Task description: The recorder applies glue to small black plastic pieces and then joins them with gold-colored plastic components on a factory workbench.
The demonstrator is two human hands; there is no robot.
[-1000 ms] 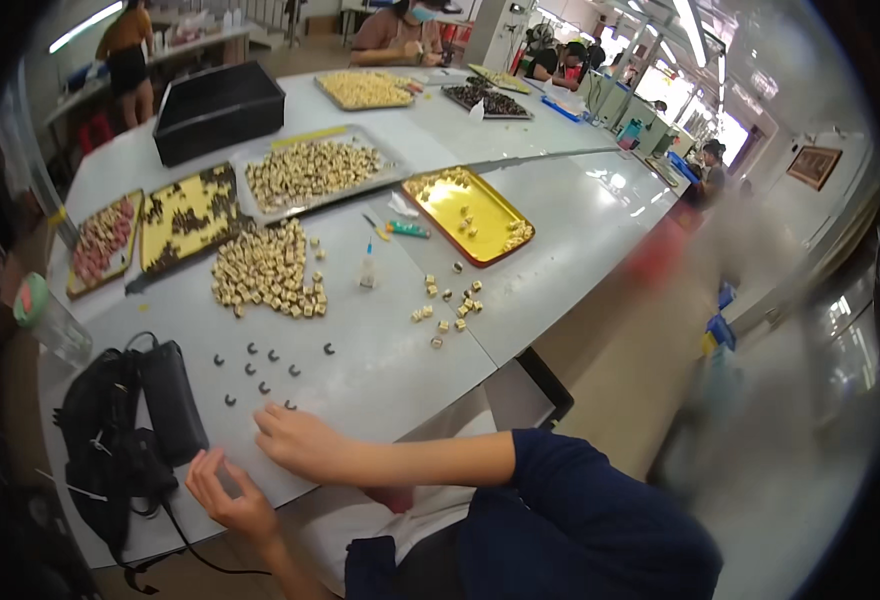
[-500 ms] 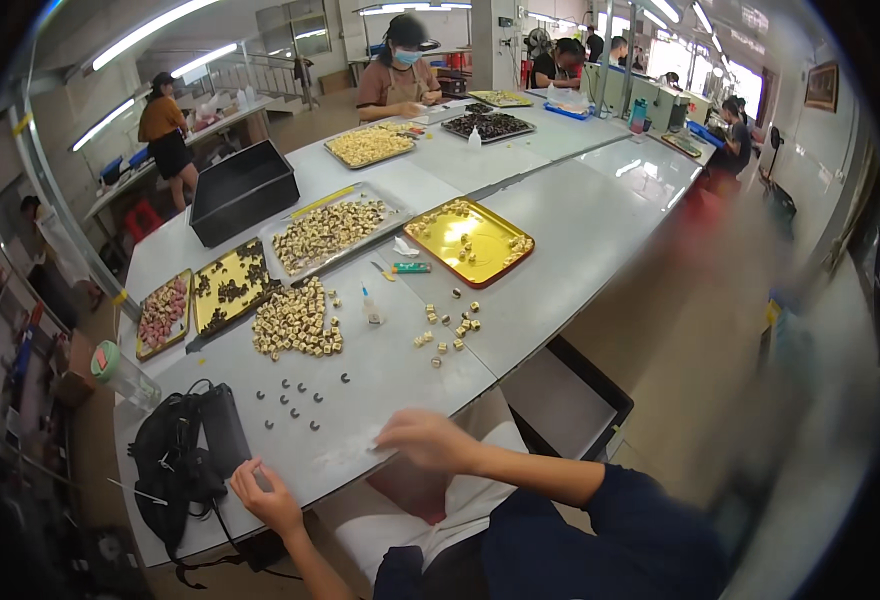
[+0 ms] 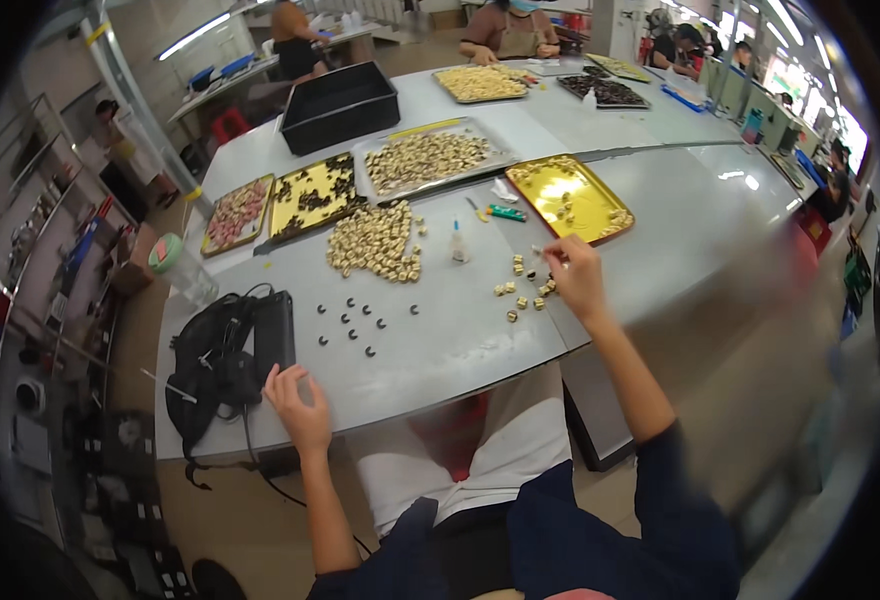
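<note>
My right hand (image 3: 578, 278) reaches over the table beside a small loose group of cream and brown cube-shaped pieces (image 3: 520, 290). Its thumb and fingers are pinched together; what is between them, if anything, is too small to tell. At the table's front edge my left hand (image 3: 300, 408) is loosely curled with its fingers apart and nothing in it, next to a black case (image 3: 273, 335). Several dark C-shaped pieces (image 3: 365, 310) lie scattered between the hands. Behind them is a heap of cream and brown cubes (image 3: 375, 243).
A small bottle with a blue tip (image 3: 458, 245) and a green tube (image 3: 507, 213) stand or lie mid-table. A yellow tray (image 3: 580, 205), a silver tray of cubes (image 3: 365, 180) and a black bin (image 3: 340, 110) are farther back. A jar (image 3: 190, 275) stands left. A co-worker (image 3: 510, 35) sits opposite.
My right hand has moved from the front edge, away and to the right, to the loose cubes. The left hand stays by the black case. The whole view has shifted.
</note>
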